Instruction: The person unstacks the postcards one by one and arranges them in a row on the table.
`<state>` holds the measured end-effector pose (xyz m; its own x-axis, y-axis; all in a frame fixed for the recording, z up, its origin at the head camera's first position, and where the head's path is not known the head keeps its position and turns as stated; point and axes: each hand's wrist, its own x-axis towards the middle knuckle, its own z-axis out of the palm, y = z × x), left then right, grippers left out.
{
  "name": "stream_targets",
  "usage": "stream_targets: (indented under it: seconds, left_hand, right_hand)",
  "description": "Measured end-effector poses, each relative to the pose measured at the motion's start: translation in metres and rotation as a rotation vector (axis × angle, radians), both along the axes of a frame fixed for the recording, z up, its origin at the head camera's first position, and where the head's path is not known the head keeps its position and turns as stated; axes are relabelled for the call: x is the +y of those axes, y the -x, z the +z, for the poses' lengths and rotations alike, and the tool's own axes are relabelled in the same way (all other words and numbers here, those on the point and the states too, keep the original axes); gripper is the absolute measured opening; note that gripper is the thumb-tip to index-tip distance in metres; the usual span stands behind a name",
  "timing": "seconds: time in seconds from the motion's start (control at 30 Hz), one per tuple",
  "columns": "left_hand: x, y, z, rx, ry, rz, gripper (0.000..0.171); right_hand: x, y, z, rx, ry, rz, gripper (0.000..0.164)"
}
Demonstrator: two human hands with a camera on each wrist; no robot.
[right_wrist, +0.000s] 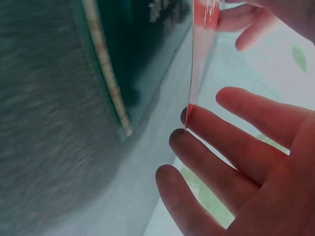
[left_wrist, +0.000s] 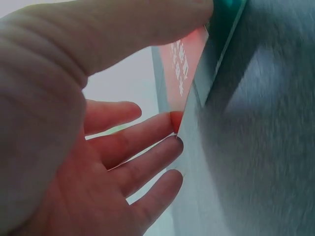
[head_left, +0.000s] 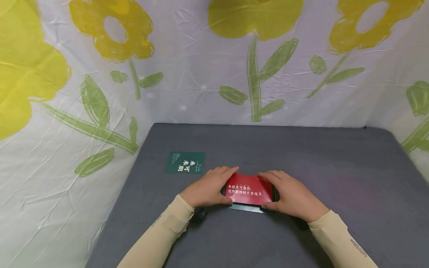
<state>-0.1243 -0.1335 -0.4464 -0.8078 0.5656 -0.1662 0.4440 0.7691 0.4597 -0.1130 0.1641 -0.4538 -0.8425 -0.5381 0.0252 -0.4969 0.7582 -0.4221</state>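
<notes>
A red card [head_left: 248, 189] with white Chinese writing is held level between both hands. My left hand [head_left: 208, 189] grips its left end, thumb at the near edge and fingertips at the far edge. My right hand [head_left: 295, 194] holds the right end the same way. Below the red card lies a dark green piece [head_left: 249, 208], mostly covered, with its near edge showing. In the right wrist view this green piece [right_wrist: 135, 54] has a pale strip along one side, and the red card [right_wrist: 204, 24] stands apart from it. The left wrist view shows the thumb over the red card [left_wrist: 179, 69].
A green card [head_left: 177, 163] with white writing lies flat on the grey table [head_left: 318, 156], farther back and left of the hands. Behind the table hangs a white cloth [head_left: 197, 74] with yellow flowers and green leaves, which also runs along the left side.
</notes>
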Motion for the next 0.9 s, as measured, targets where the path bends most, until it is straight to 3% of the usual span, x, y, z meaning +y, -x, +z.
stream_targets:
  seconds: [0.2, 0.53, 0.9]
  left_hand:
    - [-0.016, 0.009, 0.003, 0.009, -0.007, 0.034, 0.102]
    - [-0.046, 0.045, 0.004, -0.046, -0.012, 0.175, 0.106]
    - [-0.066, 0.067, 0.000, -0.065, 0.004, 0.184, 0.104]
  right_hand:
    - [-0.019, 0.017, 0.002, -0.031, 0.009, 0.011, 0.090]
    - [-0.050, 0.058, 0.001, -0.065, 0.036, 0.030, 0.092]
    - [-0.075, 0.083, -0.003, -0.073, -0.017, 0.026, 0.090]
